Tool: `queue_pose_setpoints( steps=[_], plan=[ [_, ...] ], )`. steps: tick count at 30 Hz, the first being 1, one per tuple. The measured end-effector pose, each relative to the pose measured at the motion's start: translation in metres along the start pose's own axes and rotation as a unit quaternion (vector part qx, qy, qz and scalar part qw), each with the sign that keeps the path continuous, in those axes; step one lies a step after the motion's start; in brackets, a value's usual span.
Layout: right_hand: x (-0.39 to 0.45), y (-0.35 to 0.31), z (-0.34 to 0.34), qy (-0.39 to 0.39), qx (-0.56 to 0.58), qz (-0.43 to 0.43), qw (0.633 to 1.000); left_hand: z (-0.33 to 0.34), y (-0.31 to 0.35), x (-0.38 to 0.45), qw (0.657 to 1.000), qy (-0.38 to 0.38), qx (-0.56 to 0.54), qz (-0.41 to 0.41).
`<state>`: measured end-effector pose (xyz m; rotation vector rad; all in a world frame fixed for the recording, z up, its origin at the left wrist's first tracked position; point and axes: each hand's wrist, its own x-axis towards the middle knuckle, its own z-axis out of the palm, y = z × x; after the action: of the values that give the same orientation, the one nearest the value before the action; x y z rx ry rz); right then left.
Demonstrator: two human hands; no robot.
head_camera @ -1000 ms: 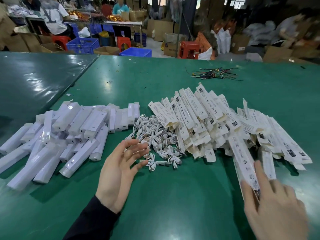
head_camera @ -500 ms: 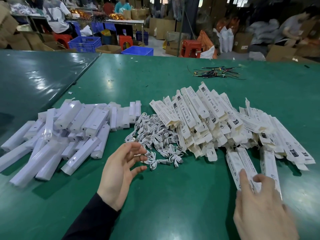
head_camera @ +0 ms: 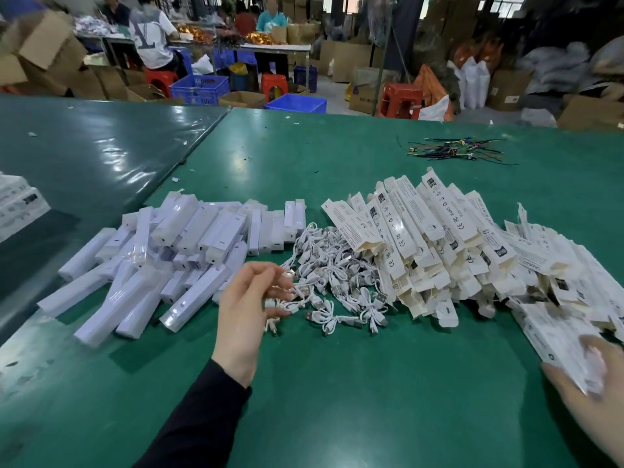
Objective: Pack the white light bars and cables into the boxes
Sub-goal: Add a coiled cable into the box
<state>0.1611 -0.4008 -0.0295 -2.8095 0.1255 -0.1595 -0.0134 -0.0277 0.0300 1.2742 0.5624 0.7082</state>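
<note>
Picking stage: left hand (head_camera: pixel 251 304) pinching a cable (head_camera: pixel 287 300) from the desk's middle pile, right hand (head_camera: pixel 594 396) gripping a flat box (head_camera: pixel 557 336). Next: open box, grab light bars (head_camera: pixel 162 261).

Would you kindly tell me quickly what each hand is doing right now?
Left hand: fingers pinching a white cable at the cable pile.
Right hand: holding a flat box.
</note>
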Motion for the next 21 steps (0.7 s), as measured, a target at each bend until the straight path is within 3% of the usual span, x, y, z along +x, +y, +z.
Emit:
queue_pose_setpoints(
  steps=[3, 4, 6, 8, 10, 12, 15, 18, 21],
  plan=[
    [-0.006, -0.009, -0.005, -0.012, 0.045, -0.007, 0.999, -0.014, 0.004, 0.011, 0.974, 0.083, 0.171, 0.123],
    [-0.01, -0.016, -0.01, -0.013, 0.046, -0.007, 0.999, -0.022, 0.005, 0.015, 0.94, 0.116, 0.274, 0.17],
    [-0.017, -0.03, -0.022, 0.004, 0.038, -0.017, 0.999, -0.04, 0.005, 0.022, 0.836, 0.164, 0.473, 0.224],
    [-0.031, -0.054, -0.036, 0.064, 0.052, -0.069, 0.994, -0.052, 0.002, 0.028, 0.767, 0.174, 0.594, 0.171],
    [-0.052, -0.088, -0.047, 0.146, 0.086, -0.188, 0.967, -0.056, 0.001, 0.03, 0.73, 0.171, 0.655, 0.093],
    [-0.067, -0.12, -0.047, 0.133, 0.141, -0.3, 0.934, -0.055, 0.0, 0.03, 0.719, 0.171, 0.668, 0.08],
    [-0.069, -0.16, -0.029, 0.057, 0.145, -0.387, 0.909, -0.049, 0.0, 0.026, 0.748, 0.181, 0.623, 0.139],
    [-0.051, -0.195, -0.006, 0.056, 0.078, -0.362, 0.927, -0.044, -0.002, 0.022, 0.769, 0.178, 0.581, 0.199],
    [-0.033, -0.215, 0.011, 0.058, -0.006, -0.261, 0.964, -0.044, -0.004, 0.021, 0.776, 0.173, 0.564, 0.22]
  ],
)
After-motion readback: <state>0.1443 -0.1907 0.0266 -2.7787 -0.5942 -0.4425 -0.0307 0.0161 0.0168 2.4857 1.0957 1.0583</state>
